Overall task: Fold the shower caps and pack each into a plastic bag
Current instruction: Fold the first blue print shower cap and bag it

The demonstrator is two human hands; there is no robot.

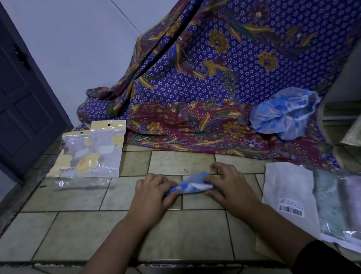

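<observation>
Both hands pinched a folded shower cap on the tiled floor.

The left hand [152, 190] and right hand [226, 184] clamped the folded blue cap [193, 184] at centre; plastic bags [94, 153] lay toward ten o'clock.

Both forearms come in from the bottom edge and angle toward each other, bare up to dark sleeves near the elbows. Left grip [152, 187] is palm down, knuckles up, fingers curled under and pinching. Right grip [226, 182] sits just beside it, also palm down, fingers spread a bit more, thumb tucked inward toward the left grip.
</observation>
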